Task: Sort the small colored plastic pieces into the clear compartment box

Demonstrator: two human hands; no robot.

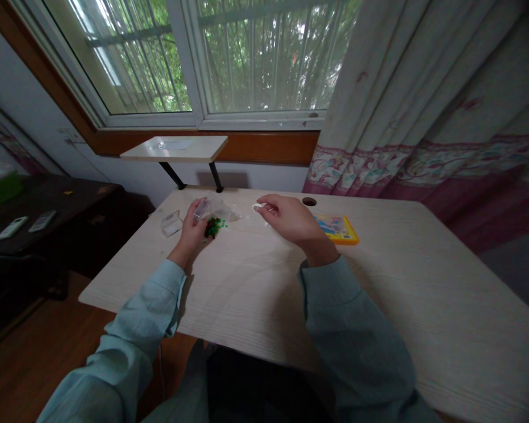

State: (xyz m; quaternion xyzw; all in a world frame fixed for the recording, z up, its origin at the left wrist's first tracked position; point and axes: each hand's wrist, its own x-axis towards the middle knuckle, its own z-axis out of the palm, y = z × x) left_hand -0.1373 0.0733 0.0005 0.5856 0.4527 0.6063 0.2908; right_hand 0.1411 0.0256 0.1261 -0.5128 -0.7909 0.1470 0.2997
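My left hand (pixel 193 228) is closed on the edge of a clear plastic bag (pixel 218 208) that lies on the light wooden table (pixel 264 294). A small heap of green and dark beads (pixel 214 225) sits just right of that hand, by the bag's mouth. My right hand (pixel 287 217) hovers to the right of the bag with thumb and forefinger pinched on a tiny whitish piece (pixel 256 207) that I cannot make out. Both arms wear pale blue sleeves.
A small clear plastic box (pixel 171 224) lies left of my left hand. A yellow-framed colourful board (pixel 337 228) lies right of my right hand, near a cable hole (pixel 309 201). A wall shelf (pixel 176 148), window and curtain stand behind; a dark side table with two remotes (pixel 25 224) is left.
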